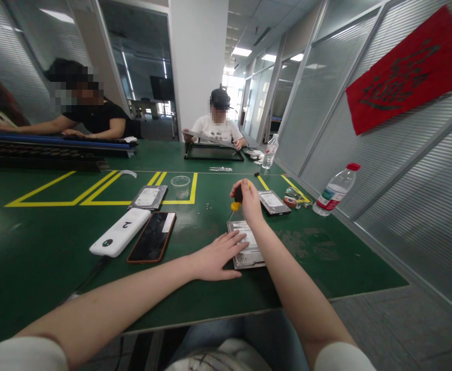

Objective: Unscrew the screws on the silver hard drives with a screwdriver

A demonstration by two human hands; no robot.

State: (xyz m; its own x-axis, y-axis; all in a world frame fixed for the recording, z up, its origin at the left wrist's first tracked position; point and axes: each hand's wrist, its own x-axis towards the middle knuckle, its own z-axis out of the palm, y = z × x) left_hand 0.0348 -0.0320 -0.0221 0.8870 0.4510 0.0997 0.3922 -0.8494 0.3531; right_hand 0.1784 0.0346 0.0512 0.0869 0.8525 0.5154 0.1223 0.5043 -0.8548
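- In the upper left of the frame, a person in black (101, 117) sat at the table (198, 237), arms reaching over a long dark piece (51, 149) along its far edge.
- Left of centre, a white power bank (119, 233) lay slanted, a cable running from its near end toward the lower left.
- Just above it, the left drive (148, 197) lay label up, partly over yellow tape (102, 202).
- A dark phone (151, 238) with an orange edge lay just right of the power bank.
- A clear cup (180, 188) stood upright inside the taped outline, right of the left drive.
- Near centre, tiny pieces (208, 206) were scattered on the table, too small to identify.
- The left hand (220, 256), right of centre, was spread flat with fingers apart, gripping nothing, its fingertips resting on the middle drive.
- At upper centre, a person in white (218, 126) held a flat sheet over a black rim (214, 153).
- The screwdriver (238, 194), dark with a yellow collar, pointed down at the top end of the middle drive.
- The middle drive (249, 256) lay label up right of centre, partly hidden by the left hand and right forearm.
- The right hand (251, 200) was closed around the screwdriver's handle.
- Right of it lay the right drive (274, 202), with a small brown item (289, 202) just beside it.
- A red-capped bottle (336, 189) stood farther right.
- A red banner (411, 69) hung in the upper right.
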